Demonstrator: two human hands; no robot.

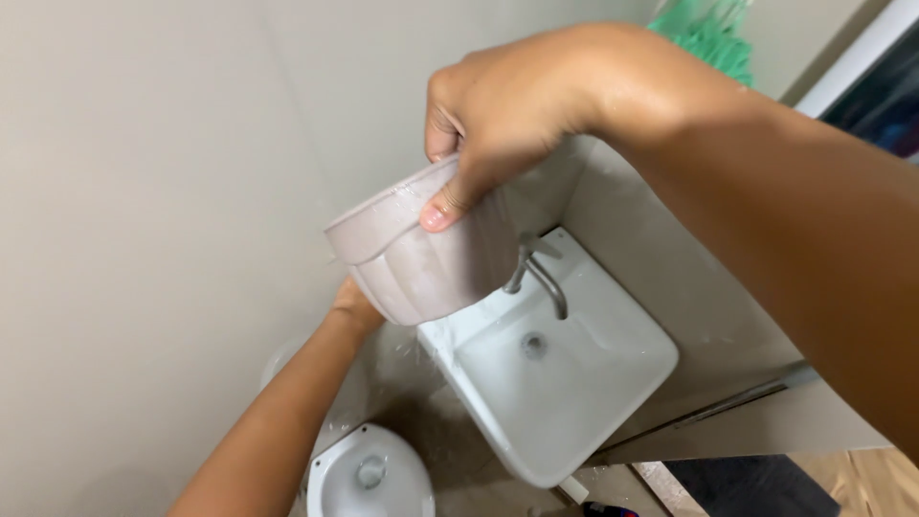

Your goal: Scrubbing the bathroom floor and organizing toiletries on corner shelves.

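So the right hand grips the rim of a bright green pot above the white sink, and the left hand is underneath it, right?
Not quite: the pot is pale grey, not green, as the head view shows. The right hand does grip its rim above the white sink, with the left hand underneath.

You looked down on a white square washbasin (627, 369) fixed in the corner where the beige walls met. A grey metal tap (541, 278) stood at its back edge, the spout curving over the bowl, and a round drain (533, 345) sat in the middle of the bottom. Below its left edge stood a white toilet (369, 474) on the floor.
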